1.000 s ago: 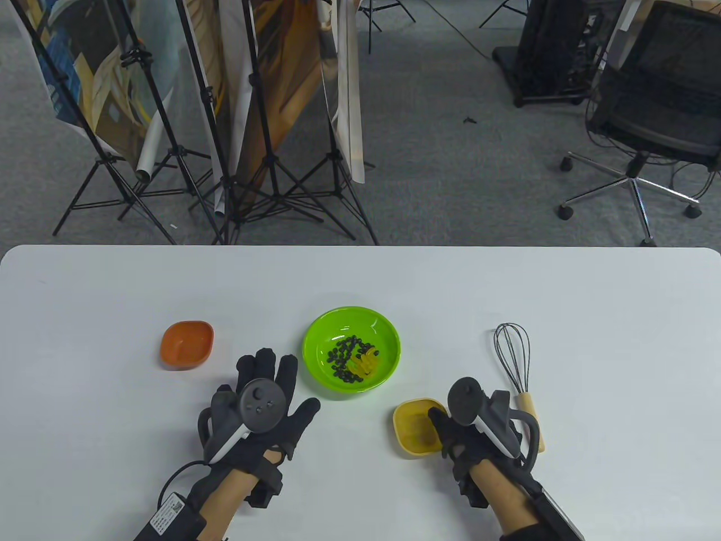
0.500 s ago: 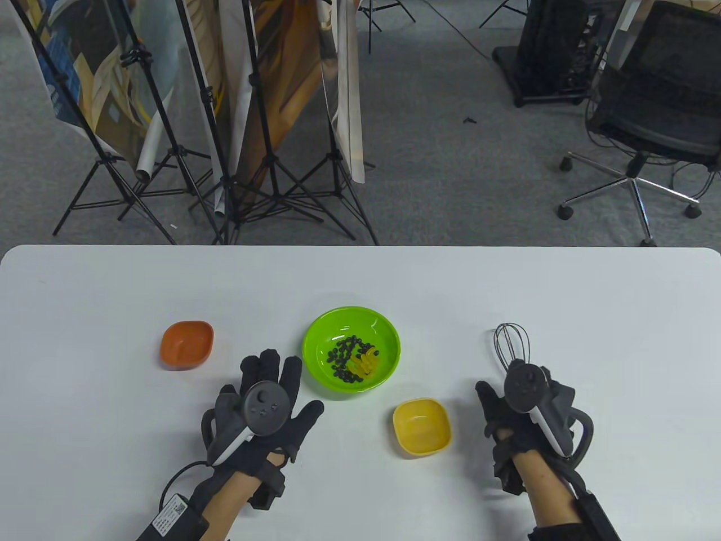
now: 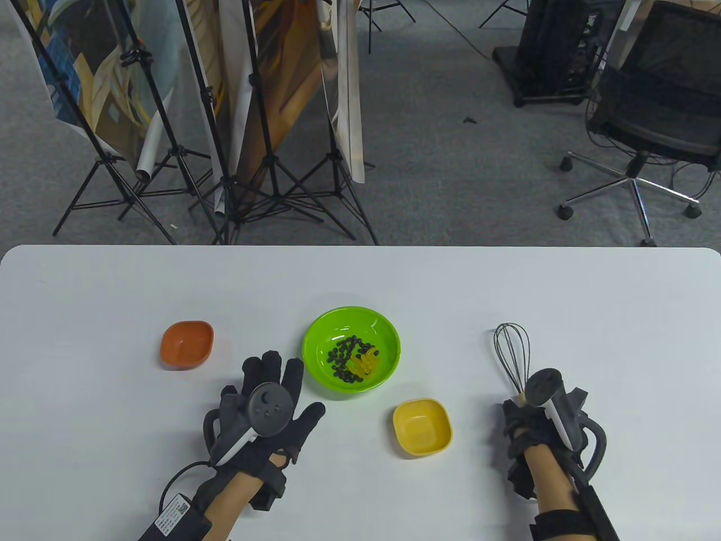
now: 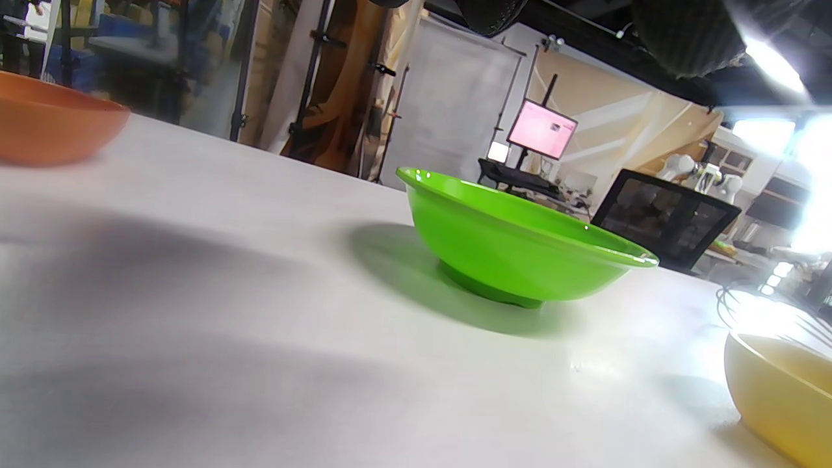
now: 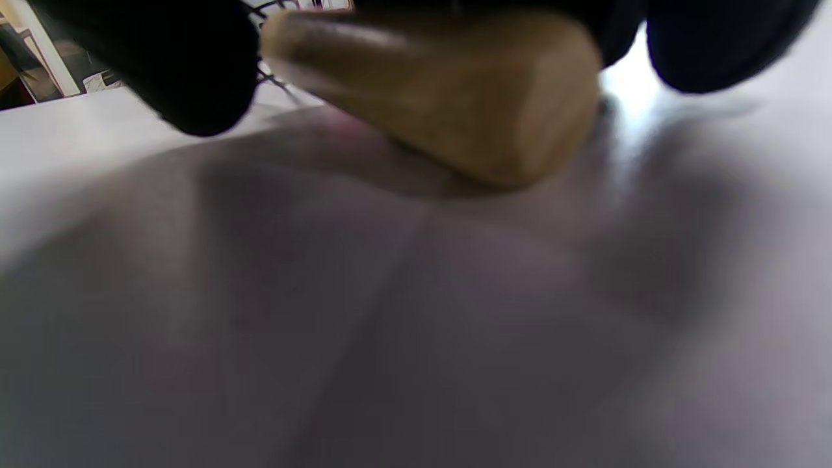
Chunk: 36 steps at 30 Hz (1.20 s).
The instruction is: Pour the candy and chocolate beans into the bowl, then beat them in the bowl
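The green bowl point(image 3: 315, 332) sits mid-table with black chocolate beans point(image 3: 342, 356) and yellow candy point(image 3: 366, 363) inside; it also shows in the left wrist view point(image 4: 520, 253). My left hand point(image 3: 281, 386) lies flat on the table just left of the bowl, fingers straight, holding nothing. The whisk point(image 3: 512, 352) lies at the right, wires pointing away. My right hand point(image 3: 521, 411) is curled around its wooden handle point(image 5: 442, 97), with dark fingers point(image 5: 162, 58) on either side. The handle still rests on the table.
An empty orange dish point(image 3: 187, 345) stands left of the bowl. An empty yellow dish point(image 3: 422, 426) stands between the bowl and my right hand, and shows at the edge of the left wrist view point(image 4: 780, 390). Beyond the table's far edge stand tripods and an office chair.
My right hand left the yellow dish, moved right to the whisk and closed around its handle. The left hand barely shifted.
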Available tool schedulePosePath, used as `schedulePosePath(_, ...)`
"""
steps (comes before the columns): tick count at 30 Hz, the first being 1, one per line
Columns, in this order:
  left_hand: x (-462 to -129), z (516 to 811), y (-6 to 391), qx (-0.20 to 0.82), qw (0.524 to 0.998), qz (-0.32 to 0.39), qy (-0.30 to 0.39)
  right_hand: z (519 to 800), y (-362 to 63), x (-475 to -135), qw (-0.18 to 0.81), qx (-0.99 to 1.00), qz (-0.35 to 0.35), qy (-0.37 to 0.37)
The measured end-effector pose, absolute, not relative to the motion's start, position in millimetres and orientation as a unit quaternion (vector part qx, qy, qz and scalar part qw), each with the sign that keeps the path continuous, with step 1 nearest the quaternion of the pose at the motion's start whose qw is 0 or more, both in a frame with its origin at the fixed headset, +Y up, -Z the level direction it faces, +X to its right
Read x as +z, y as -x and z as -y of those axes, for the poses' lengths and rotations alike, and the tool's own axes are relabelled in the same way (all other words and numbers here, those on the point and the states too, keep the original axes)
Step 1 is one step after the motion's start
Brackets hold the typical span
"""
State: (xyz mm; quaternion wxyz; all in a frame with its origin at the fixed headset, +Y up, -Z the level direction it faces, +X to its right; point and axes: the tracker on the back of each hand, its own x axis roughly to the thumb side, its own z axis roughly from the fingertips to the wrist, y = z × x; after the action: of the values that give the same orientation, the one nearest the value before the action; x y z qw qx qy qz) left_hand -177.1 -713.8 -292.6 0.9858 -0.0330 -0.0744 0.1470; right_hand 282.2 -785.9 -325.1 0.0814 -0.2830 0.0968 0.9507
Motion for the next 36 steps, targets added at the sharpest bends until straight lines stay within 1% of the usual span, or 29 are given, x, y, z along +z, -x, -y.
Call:
schedulePosePath(2,-292.8,714.9,177.0,0.145,0.986,0.074,0.034,785.8,-281.1,-326.6,0.055,0.953,-0.09,0.283)
schedulePosePath(6,-292.8,715.6,177.2,0.144,0.986,0.074,0.035,786.0,-280.5,-327.2,0.078,0.952,-0.09,0.284)
schedulePosePath(12,-293.5,719.0,176.7,0.139,0.987,0.073,0.037,781.6,-280.0,-323.1,0.086,0.957,-0.06,0.272)
schedulePosePath(15,-294.6,722.5,175.5,0.132,0.988,0.072,0.036,772.2,-278.4,-321.4,0.111,0.957,-0.046,0.264)
schedulePosePath(18,-297.1,725.9,176.9,0.131,0.988,0.066,0.038,755.9,-275.4,-320.4,0.129,0.96,-0.024,0.246)
schedulePosePath(21,-302.3,726.9,180.4,0.14,0.989,0.051,0.021,737.0,-268.8,-319.0,0.144,0.965,0.0,0.218)
schedulePosePath(25,-313.2,729.0,181.2,0.163,0.986,0.03,0.021,720.4,-252.6,-321.1,0.165,0.969,0.011,0.184)
schedulePosePath(28,-322.5,731.2,179.0,0.186,0.982,0.017,0.005,711.9,-236.8,-324.4,0.191,0.97,0.011,0.152)
schedulePosePath(36,-354.1,740.1,179.0,0.196,0.98,-0.026,-0.002,691.4,-188.3,-333.9,0.246,0.965,0.048,0.074)
